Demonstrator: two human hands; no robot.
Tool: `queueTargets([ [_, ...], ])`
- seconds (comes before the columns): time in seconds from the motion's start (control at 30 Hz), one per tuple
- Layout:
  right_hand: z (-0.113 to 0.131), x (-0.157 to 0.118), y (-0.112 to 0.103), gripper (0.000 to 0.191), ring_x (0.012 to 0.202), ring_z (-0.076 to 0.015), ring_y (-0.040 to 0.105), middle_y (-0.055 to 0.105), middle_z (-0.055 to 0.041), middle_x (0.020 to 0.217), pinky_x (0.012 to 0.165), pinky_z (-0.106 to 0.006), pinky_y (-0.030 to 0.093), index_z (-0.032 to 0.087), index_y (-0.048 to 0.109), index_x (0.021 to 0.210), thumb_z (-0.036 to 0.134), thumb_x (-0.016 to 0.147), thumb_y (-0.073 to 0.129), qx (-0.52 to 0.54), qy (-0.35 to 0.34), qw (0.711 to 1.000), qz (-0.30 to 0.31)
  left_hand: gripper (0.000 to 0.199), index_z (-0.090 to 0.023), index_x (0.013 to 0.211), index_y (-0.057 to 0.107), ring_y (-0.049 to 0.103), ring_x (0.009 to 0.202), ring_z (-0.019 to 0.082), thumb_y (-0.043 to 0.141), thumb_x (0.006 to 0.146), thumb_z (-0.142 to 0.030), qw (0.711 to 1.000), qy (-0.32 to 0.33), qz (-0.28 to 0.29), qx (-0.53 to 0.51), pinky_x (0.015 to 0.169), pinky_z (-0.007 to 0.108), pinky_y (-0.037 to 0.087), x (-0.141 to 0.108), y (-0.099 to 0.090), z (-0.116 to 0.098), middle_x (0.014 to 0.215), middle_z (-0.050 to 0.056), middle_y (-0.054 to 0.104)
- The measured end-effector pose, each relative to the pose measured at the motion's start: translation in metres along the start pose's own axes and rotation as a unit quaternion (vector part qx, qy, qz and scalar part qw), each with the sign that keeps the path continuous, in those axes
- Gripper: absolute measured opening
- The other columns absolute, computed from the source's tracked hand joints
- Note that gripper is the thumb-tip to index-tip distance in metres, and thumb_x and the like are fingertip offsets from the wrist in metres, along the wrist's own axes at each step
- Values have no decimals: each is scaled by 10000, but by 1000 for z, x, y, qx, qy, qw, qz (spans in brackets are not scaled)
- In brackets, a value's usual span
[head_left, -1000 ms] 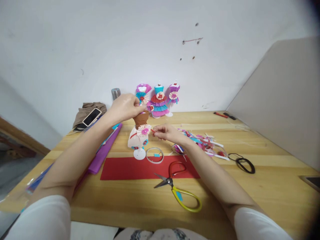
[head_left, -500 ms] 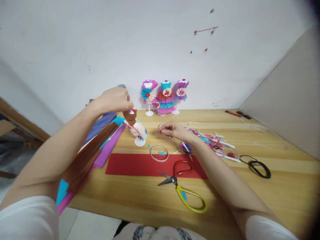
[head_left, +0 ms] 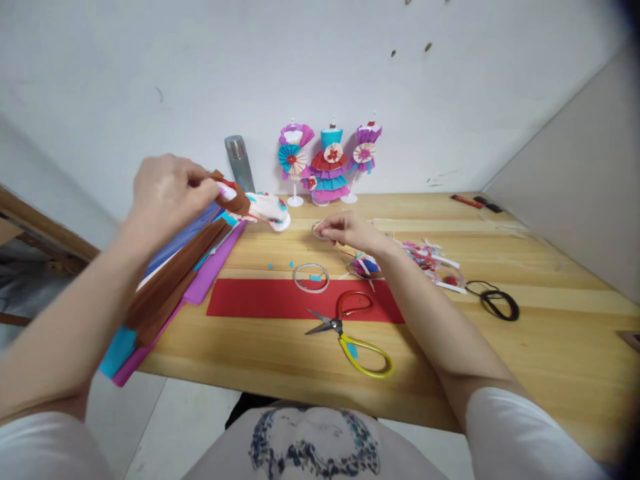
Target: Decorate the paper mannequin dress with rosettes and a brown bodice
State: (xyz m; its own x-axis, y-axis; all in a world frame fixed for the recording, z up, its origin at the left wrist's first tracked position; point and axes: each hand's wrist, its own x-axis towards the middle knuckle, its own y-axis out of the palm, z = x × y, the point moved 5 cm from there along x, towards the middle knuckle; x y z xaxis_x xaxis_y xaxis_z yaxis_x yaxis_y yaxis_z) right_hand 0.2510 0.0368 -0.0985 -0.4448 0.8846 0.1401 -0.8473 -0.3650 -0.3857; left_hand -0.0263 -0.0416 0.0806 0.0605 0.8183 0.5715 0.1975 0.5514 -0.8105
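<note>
My left hand is closed on the top of a small dress form dressed in brown and white paper, tilted on its side with its round white base to the right. Over the table's middle, my right hand pinches a small round item, too small to name. Below it a clear ring lies partly over a red paper strip. Scissors with one red and one yellow handle rest open, partly on that strip.
Three decorated dress forms and a grey bottle stand by the wall. Folded coloured papers lie left. Paper scraps, a black cord loop and a red-black marker are at the right.
My left hand has moved left, and the dress form has gone from upright to tilted over. The bottle behind it now shows. The view has shifted downward.
</note>
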Motion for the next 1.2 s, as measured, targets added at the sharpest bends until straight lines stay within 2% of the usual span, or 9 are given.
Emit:
queueTargets([
  [0.1, -2, 1, 0, 165, 639, -134, 558, 708, -62, 815, 561, -261, 440, 154, 728, 845, 295, 767, 689, -9, 2, 1000, -1, 316, -156, 589, 591, 577, 821, 253, 497, 848, -312, 996, 21, -22, 87, 662, 337, 349, -28, 34, 3, 707, 109, 629],
  [0.2, -7, 2, 2, 156, 654, -139, 565, 702, -57, 801, 562, -257, 444, 157, 727, 841, 286, 758, 701, -6, 14, 1000, -4, 319, -202, 581, 558, 585, 835, 266, 480, 879, -282, 996, 38, -30, 80, 625, 355, 332, -59, 69, 4, 695, 107, 642],
  [0.3, -11, 3, 4, 168, 666, -146, 572, 697, -54, 792, 573, -258, 452, 161, 726, 856, 290, 750, 713, -7, 26, 1000, -2, 311, -204, 592, 578, 592, 831, 271, 489, 886, -254, 997, 20, -31, 68, 595, 351, 305, -87, 90, 5, 713, 117, 659],
  [0.47, -14, 2, 7, 180, 600, -139, 557, 666, -37, 716, 582, -276, 430, 150, 721, 859, 294, 774, 655, -65, 11, 998, 25, 318, -179, 651, 669, 615, 788, 264, 492, 904, -254, 994, 54, 32, 90, 590, 352, 310, -121, 114, -5, 747, 141, 688],
  [0.67, -7, -9, 24, 93, 583, -136, 567, 689, -14, 669, 598, -271, 415, 164, 750, 748, 158, 690, 677, -157, 10, 976, 150, 335, -156, 792, 744, 647, 865, 297, 451, 927, -244, 985, 54, 152, 60, 622, 361, 371, -150, 147, -14, 859, 169, 730],
  [0.77, -6, -17, 39, 134, 588, -140, 589, 712, -9, 664, 600, -263, 411, 173, 774, 763, 108, 670, 703, -211, 24, 949, 235, 363, -161, 793, 749, 648, 881, 305, 442, 950, -274, 982, 43, 182, 36, 614, 360, 372, -159, 159, -17, 870, 174, 734],
  [0.93, -1, -27, 65, 128, 620, -139, 595, 729, -13, 709, 603, -251, 382, 178, 781, 783, 113, 676, 752, -302, 13, 900, 313, 382, -161, 800, 752, 649, 880, 307, 456, 973, -330, 979, 64, 193, 20, 627, 364, 406, -164, 170, -20, 882, 176, 742],
  [1.07, 0, -29, 79, 142, 626, -137, 550, 710, -22, 734, 578, -261, 306, 176, 768, 850, 167, 713, 735, -419, 9, 849, 322, 323, -166, 833, 750, 654, 940, 289, 516, 971, -340, 974, 60, 215, 29, 677, 348, 449, -161, 174, -16, 944, 149, 750],
  [1.2, 5, -27, 74, 131, 626, -123, 510, 673, -17, 731, 591, -257, 300, 159, 719, 815, 105, 731, 635, -425, -18, 853, 301, 293, -180, 759, 719, 661, 933, 272, 606, 935, -385, 971, 46, 229, 44, 653, 323, 437, -162, 171, -12, 882, 109, 746],
])
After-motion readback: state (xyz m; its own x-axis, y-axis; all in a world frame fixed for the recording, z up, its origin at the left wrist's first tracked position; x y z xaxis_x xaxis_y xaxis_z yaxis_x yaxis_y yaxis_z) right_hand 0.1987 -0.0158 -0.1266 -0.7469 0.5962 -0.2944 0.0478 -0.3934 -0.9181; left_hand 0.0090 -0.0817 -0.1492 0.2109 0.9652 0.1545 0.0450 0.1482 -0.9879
